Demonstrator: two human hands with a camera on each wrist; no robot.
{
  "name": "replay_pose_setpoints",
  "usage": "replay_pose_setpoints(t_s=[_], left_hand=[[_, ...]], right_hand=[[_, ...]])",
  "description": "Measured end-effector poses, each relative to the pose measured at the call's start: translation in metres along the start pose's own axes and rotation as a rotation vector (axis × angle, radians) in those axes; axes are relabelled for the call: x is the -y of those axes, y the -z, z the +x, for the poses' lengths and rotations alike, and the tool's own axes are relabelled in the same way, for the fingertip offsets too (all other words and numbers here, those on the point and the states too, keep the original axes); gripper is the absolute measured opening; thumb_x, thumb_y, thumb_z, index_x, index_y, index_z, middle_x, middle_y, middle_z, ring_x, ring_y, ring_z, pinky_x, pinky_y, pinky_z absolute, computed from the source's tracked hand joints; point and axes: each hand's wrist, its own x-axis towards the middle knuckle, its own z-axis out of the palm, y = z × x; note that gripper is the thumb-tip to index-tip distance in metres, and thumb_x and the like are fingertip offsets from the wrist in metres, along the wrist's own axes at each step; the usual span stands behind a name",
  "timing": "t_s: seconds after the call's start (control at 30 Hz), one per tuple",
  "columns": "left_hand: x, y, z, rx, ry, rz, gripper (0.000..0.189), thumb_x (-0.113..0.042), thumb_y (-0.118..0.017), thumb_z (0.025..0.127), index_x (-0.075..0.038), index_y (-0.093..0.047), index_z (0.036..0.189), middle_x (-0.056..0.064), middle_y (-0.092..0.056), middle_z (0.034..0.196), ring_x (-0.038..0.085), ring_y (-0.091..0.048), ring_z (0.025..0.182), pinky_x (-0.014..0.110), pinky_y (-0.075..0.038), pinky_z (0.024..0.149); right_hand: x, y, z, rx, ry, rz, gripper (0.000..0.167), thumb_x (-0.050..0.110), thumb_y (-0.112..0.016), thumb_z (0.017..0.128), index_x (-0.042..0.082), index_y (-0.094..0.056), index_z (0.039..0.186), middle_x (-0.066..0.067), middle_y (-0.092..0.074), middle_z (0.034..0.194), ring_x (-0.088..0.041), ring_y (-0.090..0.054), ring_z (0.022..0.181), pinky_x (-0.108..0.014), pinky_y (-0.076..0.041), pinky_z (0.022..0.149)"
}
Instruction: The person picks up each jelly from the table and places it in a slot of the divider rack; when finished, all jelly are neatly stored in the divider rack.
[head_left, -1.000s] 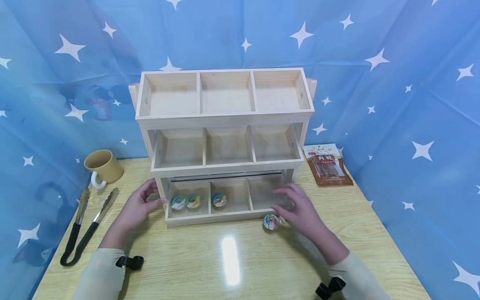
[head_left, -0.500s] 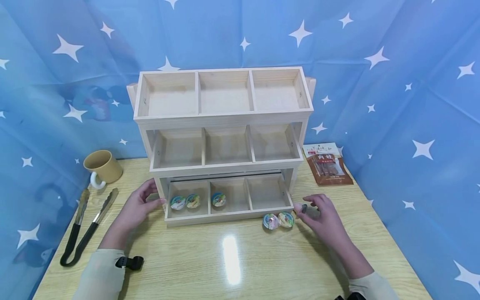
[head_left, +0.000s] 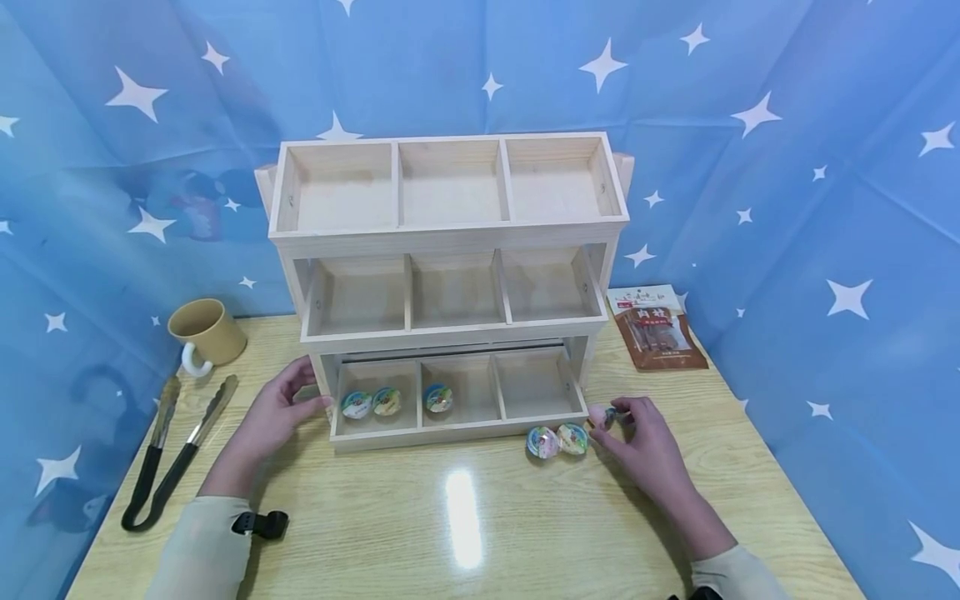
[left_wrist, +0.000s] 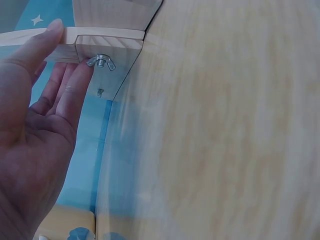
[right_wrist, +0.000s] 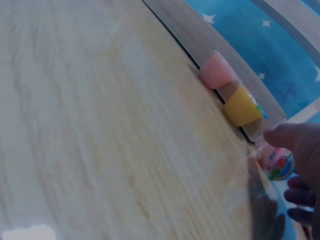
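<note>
My left hand [head_left: 281,408] holds the left side of a three-tier wooden rack [head_left: 450,237]; in the left wrist view its thumb lies on a wooden edge, its fingers below, near a wing nut [left_wrist: 101,61]. Beside the rack's front right corner, my right hand [head_left: 647,437] pinches a pink jelly cup [head_left: 597,416], tilted so its lid [right_wrist: 284,167] faces sideways. Against the rack's front stand a pink jelly cup [head_left: 542,442] and a yellow jelly cup [head_left: 573,439]. Inside the bottom tier, two jelly cups [head_left: 357,405] sit in the left compartment and one jelly cup [head_left: 438,398] in the middle.
A tan mug [head_left: 212,327] with a white handle stands at the back left. Black-handled tongs [head_left: 176,467] lie on the left of the table [head_left: 360,533]. A brown snack packet [head_left: 660,333] lies at the back right. A blue starred cloth [head_left: 825,208] hangs behind.
My right hand moved right from the front of the bottom tier, uncovering the yellow jelly cup, and closed its fingers on the tilted pink one. My left hand stayed put.
</note>
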Motion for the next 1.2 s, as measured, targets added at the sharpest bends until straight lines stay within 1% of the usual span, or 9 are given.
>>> replay_pose_setpoints(t_s=[0.1,0.2,0.33,0.5,0.77,0.93,1.03,1.13,1.2], left_hand=[[0.001,0.000,0.001,0.002,-0.006,-0.001,0.069,-0.015,-0.081,0.103,-0.013,-0.050,0.165,0.018,-0.068,0.141,0.012,-0.059,0.128,0.071,-0.036,0.120],[0.003,0.000,0.002,0.003,-0.013,0.000,0.069,-0.015,-0.081,0.103,-0.013,-0.050,0.165,0.018,-0.068,0.141,0.010,-0.059,0.127,0.070,-0.036,0.120],[0.002,0.001,0.001,0.002,-0.016,0.003,0.070,-0.015,-0.081,0.104,-0.012,-0.049,0.166,0.019,-0.068,0.141,0.010,-0.059,0.127,0.070,-0.036,0.120],[0.001,0.000,0.001,0.001,-0.008,0.005,0.071,-0.015,-0.081,0.103,-0.011,-0.048,0.166,0.019,-0.068,0.141,0.013,-0.059,0.129,0.071,-0.036,0.120],[0.001,0.000,0.001,0.002,-0.013,-0.005,0.070,-0.014,-0.080,0.104,-0.011,-0.048,0.166,0.020,-0.068,0.142,0.012,-0.059,0.128,0.069,-0.038,0.119],[0.001,0.000,0.001,0.001,-0.012,0.002,0.070,-0.013,-0.081,0.104,-0.010,-0.048,0.166,0.020,-0.067,0.141,0.011,-0.059,0.127,0.069,-0.039,0.119],[0.001,0.001,0.001,-0.001,-0.012,0.004,0.070,-0.012,-0.081,0.103,-0.010,-0.048,0.166,0.020,-0.067,0.141,0.012,-0.059,0.128,0.068,-0.039,0.119],[0.002,0.000,0.001,0.002,-0.016,0.001,0.070,-0.012,-0.081,0.103,-0.010,-0.049,0.165,0.019,-0.068,0.141,0.013,-0.060,0.128,0.066,-0.041,0.118],[0.002,0.000,0.001,0.003,-0.019,0.002,0.070,-0.012,-0.080,0.104,-0.010,-0.048,0.166,0.019,-0.068,0.141,0.013,-0.060,0.128,0.065,-0.042,0.117]], right_hand=[[0.001,-0.002,-0.001,0.004,-0.033,-0.009,0.054,0.024,-0.091,0.095,-0.006,-0.064,0.131,-0.022,-0.065,0.122,-0.037,-0.063,0.110,-0.055,-0.054,0.092],[0.000,-0.004,-0.001,0.001,-0.041,-0.007,0.055,0.024,-0.092,0.095,-0.006,-0.064,0.131,-0.022,-0.065,0.122,-0.038,-0.064,0.111,-0.057,-0.054,0.095],[0.000,-0.007,-0.001,-0.012,-0.039,-0.015,0.056,0.026,-0.093,0.093,-0.007,-0.064,0.130,-0.023,-0.066,0.121,-0.038,-0.064,0.111,-0.057,-0.055,0.095],[0.001,-0.009,-0.001,-0.030,-0.035,-0.035,0.051,0.024,-0.091,0.094,-0.006,-0.067,0.126,-0.021,-0.067,0.116,-0.036,-0.063,0.107,-0.055,-0.054,0.091],[0.003,-0.008,-0.001,-0.064,0.002,-0.040,0.045,0.012,-0.087,0.093,-0.009,-0.069,0.129,-0.022,-0.069,0.116,-0.036,-0.065,0.105,-0.055,-0.054,0.090],[0.004,-0.003,-0.001,-0.090,0.015,-0.042,0.047,0.015,-0.088,0.095,-0.008,-0.071,0.132,-0.020,-0.069,0.116,-0.034,-0.066,0.102,-0.048,-0.055,0.082],[0.004,0.001,0.001,-0.105,0.029,-0.033,0.047,0.020,-0.087,0.098,-0.007,-0.071,0.134,-0.019,-0.068,0.116,-0.033,-0.066,0.103,-0.046,-0.056,0.081],[0.005,0.005,0.004,-0.136,0.056,-0.018,0.048,0.019,-0.089,0.097,-0.006,-0.072,0.134,-0.017,-0.068,0.115,-0.033,-0.067,0.103,-0.046,-0.057,0.081],[0.007,0.007,0.005,-0.157,0.077,-0.006,0.049,0.014,-0.091,0.093,-0.005,-0.072,0.134,-0.015,-0.067,0.114,-0.032,-0.066,0.104,-0.042,-0.056,0.081]])
